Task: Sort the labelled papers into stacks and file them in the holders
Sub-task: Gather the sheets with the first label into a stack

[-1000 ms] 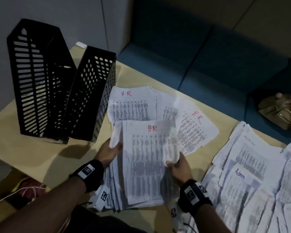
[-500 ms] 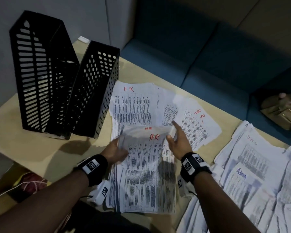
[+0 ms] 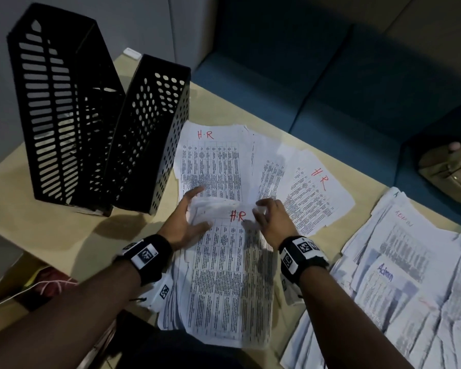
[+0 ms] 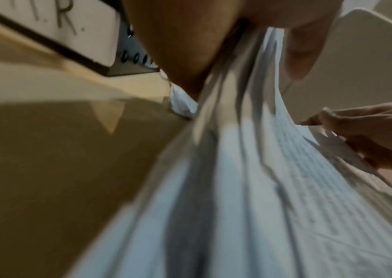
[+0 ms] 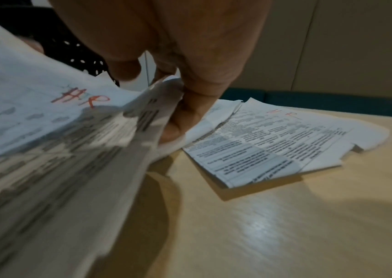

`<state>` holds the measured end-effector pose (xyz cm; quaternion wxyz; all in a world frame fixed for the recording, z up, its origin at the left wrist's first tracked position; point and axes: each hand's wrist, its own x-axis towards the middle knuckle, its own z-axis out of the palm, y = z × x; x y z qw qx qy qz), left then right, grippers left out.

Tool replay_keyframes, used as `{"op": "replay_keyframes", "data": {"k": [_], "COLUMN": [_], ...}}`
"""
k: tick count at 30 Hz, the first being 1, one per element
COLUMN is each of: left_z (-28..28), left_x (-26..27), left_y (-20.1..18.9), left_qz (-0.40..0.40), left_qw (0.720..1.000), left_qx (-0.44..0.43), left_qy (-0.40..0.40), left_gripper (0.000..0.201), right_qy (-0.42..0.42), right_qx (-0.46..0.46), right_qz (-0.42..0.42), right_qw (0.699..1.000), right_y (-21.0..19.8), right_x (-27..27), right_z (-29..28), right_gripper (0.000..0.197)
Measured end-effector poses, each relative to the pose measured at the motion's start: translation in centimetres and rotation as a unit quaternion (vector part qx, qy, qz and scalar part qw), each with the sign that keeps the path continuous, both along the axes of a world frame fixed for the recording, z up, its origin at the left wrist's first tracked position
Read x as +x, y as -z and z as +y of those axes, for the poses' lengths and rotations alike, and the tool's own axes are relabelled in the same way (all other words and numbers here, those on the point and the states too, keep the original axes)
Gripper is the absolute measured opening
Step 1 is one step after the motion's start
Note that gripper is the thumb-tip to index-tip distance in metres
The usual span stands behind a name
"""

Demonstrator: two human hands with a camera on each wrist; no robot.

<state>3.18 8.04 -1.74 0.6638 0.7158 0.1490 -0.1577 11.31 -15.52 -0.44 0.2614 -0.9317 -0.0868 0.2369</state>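
The room is dim, and the head view comes out grainy and underexposed, darkest along the bottom edge and in the upper right. Light falls from above and somewhat to the right: the two black holders (image 3: 96, 113) throw soft shadows down and to the left across the table (image 3: 64, 230). Straight lines bow toward the corners of the frame. The left wrist view is heavily smeared; the paper stack (image 4: 249, 188) dissolves into streaks. In the right wrist view a pale sheen sits on the tabletop at lower right, and the near sheets at left are blurred, the far ones sharper.
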Motion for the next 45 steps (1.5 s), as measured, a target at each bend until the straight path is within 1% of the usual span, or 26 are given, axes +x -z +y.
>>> {"op": "replay_keyframes", "data": {"k": [1, 2, 4, 5, 6, 7, 9, 10, 12, 14, 15, 16, 18, 20, 23, 25, 27, 29, 30, 31, 33, 35, 36, 38, 41, 45], "left_z": [-0.1, -0.1, 0.1, 0.4, 0.7, 1.0, 1.7, 1.8, 1.8, 1.9, 2.0, 2.1, 2.4, 2.4, 2.4, 2.3, 2.3, 2.2, 2.1, 1.9, 1.7, 1.4, 1.3, 1.1, 1.0, 0.5], "left_x": [-0.5, -0.9, -1.7, -1.9, -2.2, -2.5, -3.1, -3.2, -3.2, -3.0, -2.9, -2.7, -2.6, -2.5, -2.5, -2.5, -2.5, -2.3, -2.3, -2.2, -2.0, -1.9, -1.8, -1.7, -1.6, -1.3], "left_y": [0.2, 0.6, 1.3, 1.9, 2.4, 2.9, 3.7, 3.9, 4.1, 4.1, 4.2, 4.3, 4.6, 4.9, 5.0, 5.1, 5.1, 4.6, 4.4, 4.2, 4.0, 3.5, 3.4, 3.2, 2.5, 0.7], "left_qz": [0.031, 0.054, 0.081, 0.094, 0.109, 0.123, 0.13, 0.127, 0.118, 0.118, 0.117, 0.116, 0.111, 0.105, 0.111, 0.114, 0.113, 0.106, 0.103, 0.099, 0.09, 0.088, 0.088, 0.086, 0.09, 0.106], "left_qw": [0.999, 0.996, 0.99, 0.987, 0.983, 0.979, 0.976, 0.975, 0.977, 0.98, 0.981, 0.983, 0.985, 0.986, 0.985, 0.984, 0.985, 0.987, 0.988, 0.988, 0.989, 0.988, 0.987, 0.986, 0.983, 0.978], "left_qx": [-0.031, -0.058, -0.076, -0.074, -0.069, -0.06, -0.043, -0.041, -0.039, -0.033, -0.034, -0.034, -0.027, -0.031, -0.027, -0.024, -0.024, -0.011, -0.001, 0.007, 0.022, 0.032, 0.034, 0.035, 0.015, -0.061], "left_qy": [-0.015, -0.035, -0.083, -0.109, -0.132, -0.152, -0.172, -0.176, -0.17, -0.159, -0.15, -0.141, -0.127, -0.124, -0.133, -0.134, -0.127, -0.118, -0.116, -0.115, -0.114, -0.122, -0.129, -0.14, -0.16, -0.169], "left_gripper": [0.072, 0.07, 0.051, 0.041, 0.037, 0.039, 0.043, 0.041, 0.035, 0.038, 0.042, 0.044, 0.046, 0.048, 0.058, 0.064, 0.065, 0.048, 0.038, 0.036, 0.036, 0.033, 0.034, 0.038, 0.033, 0.029], "right_qy": [0.027, 0.069, 0.174, 0.218, 0.256, 0.276, 0.257, 0.248, 0.223, 0.175, 0.163, 0.15, 0.11, 0.092, 0.147, 0.209, 0.246, 0.284, 0.308, 0.327, 0.341, 0.342, 0.34, 0.32, 0.25, 0.124], "right_qx": [0.019, 0.038, 0.065, 0.079, 0.097, 0.105, 0.073, 0.056, 0.045, 0.019, 0.005, -0.008, -0.038, -0.027, 0.038, 0.114, 0.195, 0.261, 0.287, 0.307, 0.328, 0.353, 0.348, 0.302, 0.235, 0.14], "right_qz": [0.008, 0.017, 0.04, 0.048, 0.061, 0.071, 0.104, 0.126, 0.155, 0.162, 0.16, 0.153, 0.143, 0.128, 0.054, -0.038, -0.152, -0.243, -0.268, -0.281, -0.281, -0.23, -0.192, -0.096, 0.03, 0.109], "right_qw": [0.999, 0.997, 0.982, 0.972, 0.96, 0.953, 0.958, 0.959, 0.961, 0.971, 0.974, 0.977, 0.983, 0.987, 0.987, 0.971, 0.937, 0.89, 0.866, 0.848, 0.835, 0.84, 0.852, 0.893, 0.939, 0.976], "right_y": [-0.2, -0.7, -0.7, -0.2, 0.1, 0.7, 1.2, 1.0, 0.9, 0.5, 0.9, 1.1, 1.5, 1.4, -0.1, -2.0, -4.4, -7.0, -8.1, -9.1, -10.0, -8.7, -7.4, -4.6, -1.3, -0.8], "right_x": [0.2, 0.5, 2.0, 2.9, 3.6, 4.2, 5.1, 5.3, 5.8, 5.9, 5.9, 5.8, 5.5, 5.2, 5.0, 5.2, 5.6, 5.9, 6.2, 6.3, 6.0, 5.0, 4.1, 1.3, -3.8, -7.9], "right_z": [0.0, 0.1, -0.1, -0.3, -0.3, -0.3, 0.2, 0.9, 2.5, 4.1, 4.5, 4.8, 5.0, 4.9, 4.3, 3.1, 1.4, -0.6, -1.9, -3.1, -5.2, -6.5, -6.8, -6.7, -5.4, -3.4], "right_gripper": [0.04, 0.046, 0.059, 0.059, 0.052, 0.049, 0.058, 0.061, 0.074, 0.085, 0.082, 0.071, 0.042, 0.024, 0.019, 0.022, 0.025, 0.02, 0.018, 0.016, 0.015, 0.006, 0.01, 0.024, 0.029, 0.044]}}
